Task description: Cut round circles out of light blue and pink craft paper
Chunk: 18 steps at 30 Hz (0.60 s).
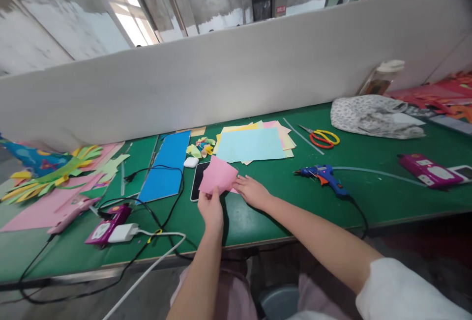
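Observation:
A small sheet of pink paper (218,175) is pinched near its lower edge by my left hand (211,207), thumb on top. My right hand (253,192) lies at the sheet's right edge, its fingers stretched out and touching or nearly touching it. A bit of pink shows low beside those fingertips; I cannot tell whether it is the same sheet. Partly under the paper lies a dark-screened phone (196,182). Just beyond sits a stack of coloured paper with a light blue sheet (250,144) on top.
Right of my hands lie a blue glue gun (324,176) and scissors (322,138). A purple power strip (112,224) with cables, a blue board (165,165), a pink glue gun (72,214) and paper strips (55,172) occupy the left. A white partition (221,79) stands behind.

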{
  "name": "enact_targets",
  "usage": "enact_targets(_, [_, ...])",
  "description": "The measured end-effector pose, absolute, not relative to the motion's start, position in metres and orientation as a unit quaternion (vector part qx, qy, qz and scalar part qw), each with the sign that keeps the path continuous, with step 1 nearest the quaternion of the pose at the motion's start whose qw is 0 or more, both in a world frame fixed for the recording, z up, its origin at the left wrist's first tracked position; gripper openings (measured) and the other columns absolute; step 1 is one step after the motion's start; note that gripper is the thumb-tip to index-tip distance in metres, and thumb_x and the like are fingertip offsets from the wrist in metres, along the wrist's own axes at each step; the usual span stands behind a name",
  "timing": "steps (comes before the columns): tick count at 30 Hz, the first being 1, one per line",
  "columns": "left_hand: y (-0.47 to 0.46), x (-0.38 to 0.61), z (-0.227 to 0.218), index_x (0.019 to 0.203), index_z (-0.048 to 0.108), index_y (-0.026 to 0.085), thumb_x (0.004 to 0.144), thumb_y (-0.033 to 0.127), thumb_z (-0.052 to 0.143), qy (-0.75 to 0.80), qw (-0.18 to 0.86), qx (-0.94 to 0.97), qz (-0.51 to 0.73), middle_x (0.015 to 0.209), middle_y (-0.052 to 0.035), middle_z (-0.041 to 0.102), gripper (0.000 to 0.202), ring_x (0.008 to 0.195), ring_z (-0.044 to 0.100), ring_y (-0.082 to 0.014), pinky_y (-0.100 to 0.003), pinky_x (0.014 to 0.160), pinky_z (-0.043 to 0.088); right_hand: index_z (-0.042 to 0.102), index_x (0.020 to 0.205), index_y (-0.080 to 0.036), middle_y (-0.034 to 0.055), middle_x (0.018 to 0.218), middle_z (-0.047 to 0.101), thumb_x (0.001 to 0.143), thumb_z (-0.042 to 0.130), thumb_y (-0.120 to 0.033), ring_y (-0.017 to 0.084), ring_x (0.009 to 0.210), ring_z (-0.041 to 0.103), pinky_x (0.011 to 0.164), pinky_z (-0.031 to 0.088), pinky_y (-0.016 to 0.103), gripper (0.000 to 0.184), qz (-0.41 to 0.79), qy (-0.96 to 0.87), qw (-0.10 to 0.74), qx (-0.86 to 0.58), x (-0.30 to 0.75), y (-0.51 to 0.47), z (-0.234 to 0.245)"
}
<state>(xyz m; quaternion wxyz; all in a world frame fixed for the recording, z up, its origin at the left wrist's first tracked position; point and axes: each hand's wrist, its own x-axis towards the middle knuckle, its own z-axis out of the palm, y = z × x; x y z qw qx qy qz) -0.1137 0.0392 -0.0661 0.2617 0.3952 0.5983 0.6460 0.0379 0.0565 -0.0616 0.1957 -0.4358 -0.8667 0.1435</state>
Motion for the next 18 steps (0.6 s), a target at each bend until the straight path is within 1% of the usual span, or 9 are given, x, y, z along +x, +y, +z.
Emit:
enact_targets(2, [0.039,-0.116,-0.067,0.089,0.064,0.013,0.068,0.039,0.067,0.600,0.261,0.385,0.651,0.085,-0.0078,0.068,0.033,0.079,0.063,-0.0194,-0.034,0.077,0.049,0.059,0.123,-0.015,0.0120,0.136,0.055,0.091,0.040,-0.007,0.020,0.130,0.046,0.109,0.033,0.039,0.038,0.155,-0.864,0.213,-0.428,0.041,0.048,-0.064])
enact_targets(5, [0.039,-0.120,-0.067,0.084,0.064,0.013,0.067,0.037,0.068,0.607,0.256,0.364,0.659,0.076,-0.0050,0.066,0.031,0.074,0.062,-0.0184,-0.035,0.077,0.049,0.062,0.118,-0.012,0.0146,0.131,0.058,0.089,0.043,-0.006,0.020,0.128,0.048,0.109,0.034,0.039,0.036,0.174,-0.855,0.237,-0.426,0.045,0.028,-0.068])
enact_targets(10, [0.037,-0.122,-0.065,0.089,0.062,0.013,0.068,0.036,0.066,0.604,0.262,0.334,0.675,0.080,-0.0044,0.065,0.032,0.075,0.061,-0.0165,-0.033,0.077,0.048,0.068,0.102,-0.013,0.0145,0.120,0.066,0.080,0.047,-0.002,0.022,0.116,0.058,0.102,0.040,0.038,0.032,0.224,-0.826,0.279,-0.435,0.055,-0.006,-0.071])
enact_targets(12, [0.035,-0.121,-0.064,0.085,0.062,0.013,0.066,0.035,0.067,0.604,0.268,0.333,0.672,0.076,-0.0033,0.064,0.030,0.073,0.060,-0.0159,-0.032,0.077,0.048,0.068,0.093,-0.015,0.0131,0.109,0.070,0.076,0.048,-0.002,0.022,0.105,0.063,0.096,0.044,0.037,0.029,0.246,-0.803,0.305,-0.449,0.061,-0.015,-0.069])
enact_targets(14, [0.034,-0.120,-0.062,0.083,0.062,0.013,0.066,0.034,0.068,0.604,0.273,0.336,0.670,0.075,-0.0028,0.064,0.028,0.072,0.060,-0.0157,-0.033,0.078,0.048,0.066,0.082,-0.017,0.0082,0.091,0.072,0.075,0.046,-0.004,0.020,0.089,0.064,0.087,0.047,0.034,0.025,0.269,-0.771,0.339,-0.466,0.067,-0.019,-0.065])
enact_targets(16, [0.034,-0.119,-0.060,0.084,0.062,0.013,0.066,0.033,0.068,0.602,0.275,0.334,0.671,0.076,-0.0028,0.064,0.027,0.074,0.060,-0.0161,-0.033,0.079,0.048,0.062,0.076,-0.019,0.0033,0.076,0.067,0.075,0.041,-0.008,0.018,0.075,0.061,0.075,0.047,0.029,0.023,0.292,-0.727,0.382,-0.491,0.072,-0.019,-0.061])
enact_targets(18, [0.034,-0.118,-0.060,0.084,0.062,0.013,0.066,0.032,0.068,0.599,0.278,0.328,0.676,0.077,-0.0028,0.064,0.027,0.076,0.061,-0.0167,-0.033,0.080,0.048,0.057,0.074,-0.019,0.0010,0.071,0.060,0.076,0.036,-0.011,0.016,0.068,0.055,0.066,0.044,0.026,0.023,0.312,-0.671,0.429,-0.518,0.076,-0.017,-0.057])
